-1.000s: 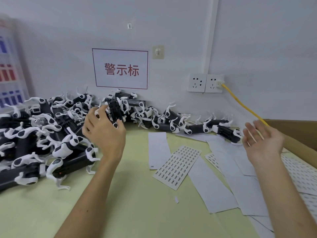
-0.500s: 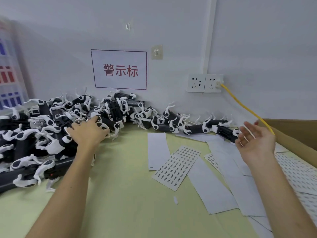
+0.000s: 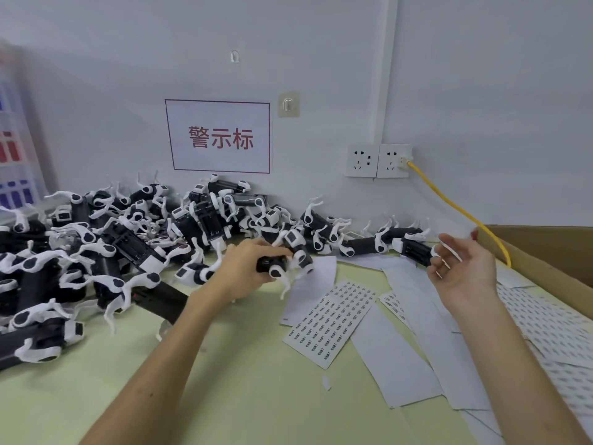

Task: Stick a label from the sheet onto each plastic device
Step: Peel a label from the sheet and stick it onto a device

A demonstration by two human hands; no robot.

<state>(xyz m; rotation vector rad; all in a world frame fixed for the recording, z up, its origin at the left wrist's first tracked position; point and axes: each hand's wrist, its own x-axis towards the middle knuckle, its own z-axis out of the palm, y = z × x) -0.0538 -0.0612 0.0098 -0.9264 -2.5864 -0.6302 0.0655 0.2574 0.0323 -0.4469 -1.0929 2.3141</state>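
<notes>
While my L hand (image 3: 247,268) gripped one plastic device (image 3: 290,261) beside the pile (image 3: 112,239), R hand (image 3: 462,271) hovered open, apparently empty. Best, I judged: flat face up before peeling off the label sheet (image 3: 333,319).

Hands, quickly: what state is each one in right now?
Left hand: grips a black-and-white plastic device.
Right hand: open, fingers relaxed, holding nothing that can be made out.

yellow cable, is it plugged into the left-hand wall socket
No, the yellow cable is plugged into the right-hand socket of the pair.
</notes>
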